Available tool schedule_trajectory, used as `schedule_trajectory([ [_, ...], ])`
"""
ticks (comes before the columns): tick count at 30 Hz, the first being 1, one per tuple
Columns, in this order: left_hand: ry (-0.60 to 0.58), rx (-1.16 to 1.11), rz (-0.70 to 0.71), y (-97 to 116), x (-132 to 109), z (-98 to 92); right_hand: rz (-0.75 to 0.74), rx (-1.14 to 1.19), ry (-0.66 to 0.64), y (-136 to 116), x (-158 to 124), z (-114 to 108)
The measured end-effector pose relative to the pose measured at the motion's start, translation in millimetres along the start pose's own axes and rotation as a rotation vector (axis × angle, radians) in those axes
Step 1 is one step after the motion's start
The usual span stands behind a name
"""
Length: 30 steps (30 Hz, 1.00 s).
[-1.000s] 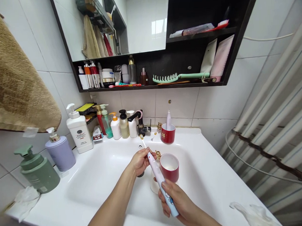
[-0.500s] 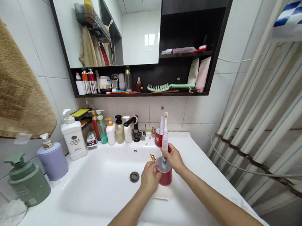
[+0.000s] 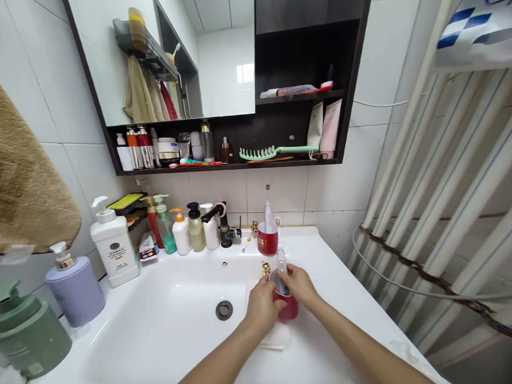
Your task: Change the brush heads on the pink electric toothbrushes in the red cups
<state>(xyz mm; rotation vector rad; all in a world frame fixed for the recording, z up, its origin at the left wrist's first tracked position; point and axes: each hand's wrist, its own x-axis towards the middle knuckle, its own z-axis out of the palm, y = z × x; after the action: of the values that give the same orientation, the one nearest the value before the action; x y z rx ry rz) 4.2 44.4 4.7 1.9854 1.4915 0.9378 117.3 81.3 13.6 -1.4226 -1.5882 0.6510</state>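
A red cup (image 3: 290, 309) with a gold ornamental handle stands at the sink's right side, mouth up. My left hand (image 3: 261, 305) is closed on its left side, thumb and fingers at the rim. My right hand (image 3: 301, 285) pinches a pale pink electric toothbrush (image 3: 281, 260), whose lower part is inside the cup. The brush head points up, in front of a second red cup (image 3: 268, 241). That cup holds another pale upright toothbrush (image 3: 268, 217). A whitish folded cloth (image 3: 276, 337) lies by the front cup's base.
The white sink (image 3: 168, 314) with its drain (image 3: 224, 310) is left of my hands. Behind stand a black faucet (image 3: 224, 227) and several pump bottles (image 3: 195, 228). A mirror cabinet (image 3: 229, 168) hangs above; pipes (image 3: 426, 207) run along the right. A purple bottle (image 3: 76, 290) stands left.
My right hand has lowered the toothbrush deeper into the front cup. My left hand has closed in on the cup's side. The view has shifted slightly.
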Motion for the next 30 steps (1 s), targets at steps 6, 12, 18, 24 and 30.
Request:
schedule_trajectory([
  [6, 0.051, -0.013, 0.245, 34.0, 48.7, 10.1, -0.006, 0.004, 0.099, -3.6, 37.8, -49.2],
  [12, 0.058, 0.032, 0.248, 52.4, 110.9, 24.0, 0.050, -0.103, 0.258, 3.2, 90.9, -71.2],
  [18, 0.058, 0.118, 0.267, 50.3, 136.1, 28.0, 0.153, -0.197, 0.284, 17.1, 121.5, -66.4],
  [24, 0.273, 0.284, 0.258, 31.7, 140.0, 3.6, 0.170, -0.179, 0.168, 21.4, 145.0, -55.1],
  [30, 0.125, 0.315, 0.125, 8.5, 136.6, -15.6, 0.130, -0.142, 0.176, 16.8, 143.6, -59.8],
])
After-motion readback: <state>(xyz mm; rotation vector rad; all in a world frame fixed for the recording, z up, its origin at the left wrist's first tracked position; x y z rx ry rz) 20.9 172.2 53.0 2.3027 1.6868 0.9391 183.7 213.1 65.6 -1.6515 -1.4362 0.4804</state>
